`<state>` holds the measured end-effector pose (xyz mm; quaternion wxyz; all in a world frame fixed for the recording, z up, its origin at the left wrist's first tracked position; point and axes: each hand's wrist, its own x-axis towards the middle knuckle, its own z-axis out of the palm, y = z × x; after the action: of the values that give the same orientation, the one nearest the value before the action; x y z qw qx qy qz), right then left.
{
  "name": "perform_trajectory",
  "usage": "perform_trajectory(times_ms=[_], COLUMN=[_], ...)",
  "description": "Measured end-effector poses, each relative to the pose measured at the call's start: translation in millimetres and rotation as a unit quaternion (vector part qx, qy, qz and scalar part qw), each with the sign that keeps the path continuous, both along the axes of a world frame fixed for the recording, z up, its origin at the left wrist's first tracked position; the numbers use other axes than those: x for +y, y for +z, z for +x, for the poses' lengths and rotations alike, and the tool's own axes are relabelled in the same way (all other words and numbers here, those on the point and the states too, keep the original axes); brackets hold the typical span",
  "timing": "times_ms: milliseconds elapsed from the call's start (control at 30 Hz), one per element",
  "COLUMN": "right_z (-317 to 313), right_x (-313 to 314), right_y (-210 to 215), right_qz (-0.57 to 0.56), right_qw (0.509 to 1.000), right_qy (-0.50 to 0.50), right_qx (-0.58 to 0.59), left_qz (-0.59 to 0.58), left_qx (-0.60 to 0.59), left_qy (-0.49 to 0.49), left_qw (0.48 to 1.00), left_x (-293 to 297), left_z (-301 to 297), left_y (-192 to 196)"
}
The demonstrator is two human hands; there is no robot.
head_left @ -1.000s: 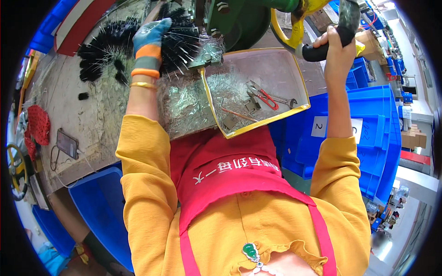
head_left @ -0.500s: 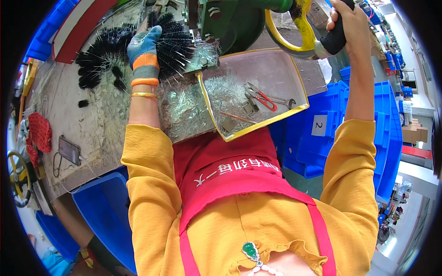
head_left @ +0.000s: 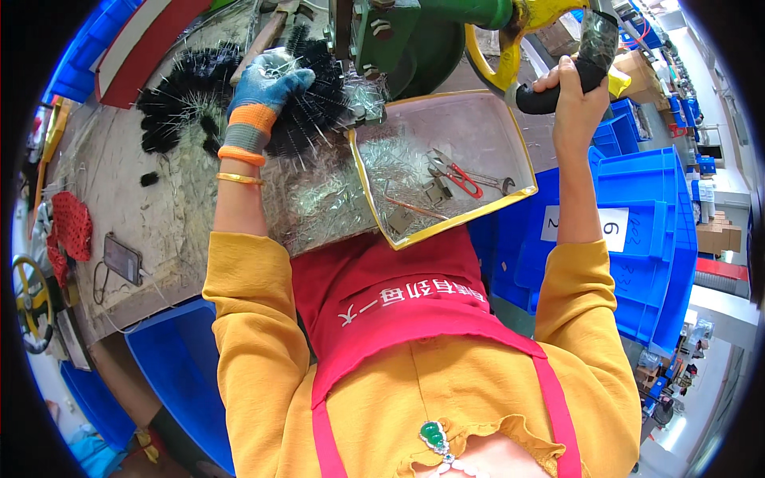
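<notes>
My left hand wears a blue-grey glove with an orange and grey cuff. Its fingers are curled among black wire brushes with thin metal stems; what exactly they hold is hidden. More black brushes are heaped to its left. My bare right hand is wrapped round the black-taped handle of a yellow handwheel. This wheel belongs to a green press, which stands just right of the brushes.
A yellow-edged tray holds red-handled snips, a wrench and wire scraps. A hammer lies behind my left hand. Further left are a phone and a red cloth. Blue crates stand to the right.
My right hand has drawn the wheel's handle toward me and slightly left, turning the wheel. My left hand has shifted a little right and nearer, its thumb now spread over the brushes.
</notes>
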<state>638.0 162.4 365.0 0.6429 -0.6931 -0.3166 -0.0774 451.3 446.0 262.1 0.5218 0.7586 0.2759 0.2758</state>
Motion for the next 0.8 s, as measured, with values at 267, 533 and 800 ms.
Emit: perform_trajectory(times_ms=[267, 533, 800], right_z=[-3.1, 1.8, 2.1], right_x=[5.0, 5.4, 21.2], right_y=[-30.9, 34.9, 84.5], right_qz=[0.105, -0.070, -0.178], right_qw=[0.994, 0.997, 0.983], right_qy=[-0.016, -0.004, -0.043], right_qx=[-0.034, 0.022, 0.031], left_qz=[-0.165, -0.160, -0.202], left_qx=[-0.052, -0.058, -0.133], left_qy=[-0.083, -0.062, 0.038], left_qw=[0.982, 0.984, 0.970], left_x=[9.7, 10.0, -4.9], left_z=[0.3, -9.0, -0.8], left_y=[-2.3, -8.6, -3.8])
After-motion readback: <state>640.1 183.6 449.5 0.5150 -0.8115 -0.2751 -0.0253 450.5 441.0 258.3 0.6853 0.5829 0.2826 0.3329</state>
